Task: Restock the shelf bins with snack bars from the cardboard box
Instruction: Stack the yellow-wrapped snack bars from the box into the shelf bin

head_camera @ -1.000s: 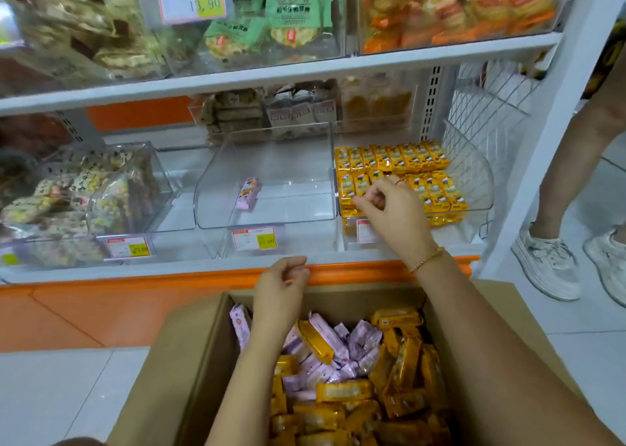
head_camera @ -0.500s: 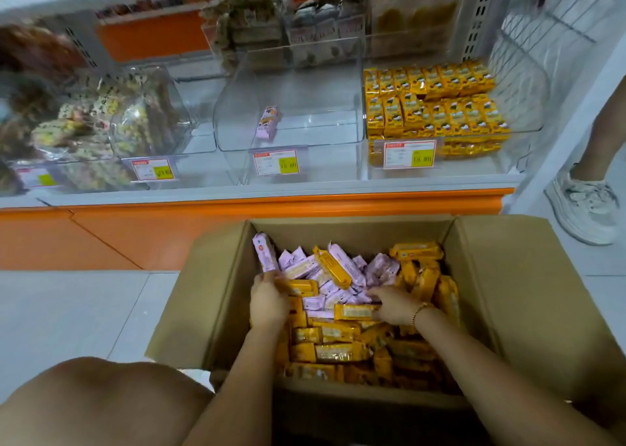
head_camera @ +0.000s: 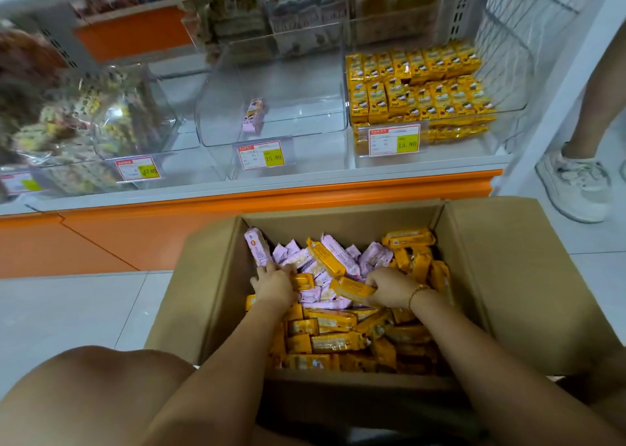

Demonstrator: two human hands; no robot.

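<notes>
An open cardboard box (head_camera: 501,276) on the floor holds several yellow and pink snack bars. Both my hands are inside it. My right hand (head_camera: 389,288) grips a yellow bar (head_camera: 352,290) lifted off the pile. My left hand (head_camera: 274,285) lies among the bars at the box's left side, its fingers around a yellow bar (head_camera: 303,280). On the shelf, the clear middle bin (head_camera: 305,107) holds one pink bar (head_camera: 254,115). The right bin (head_camera: 508,107) is filled with rows of yellow bars (head_camera: 416,86).
A clear bin (head_camera: 135,117) of mixed snacks stands at the left, with more packs behind. Price tags (head_camera: 261,154) hang on the bin fronts. An orange shelf base (head_camera: 135,235) runs below. Another person's leg and white shoe (head_camera: 576,185) stand at the right. My knee (head_camera: 84,395) is at the lower left.
My right hand left the yellow bin and came down into the box, where it took hold of a yellow bar. My left hand dropped from the box edge into the bars.
</notes>
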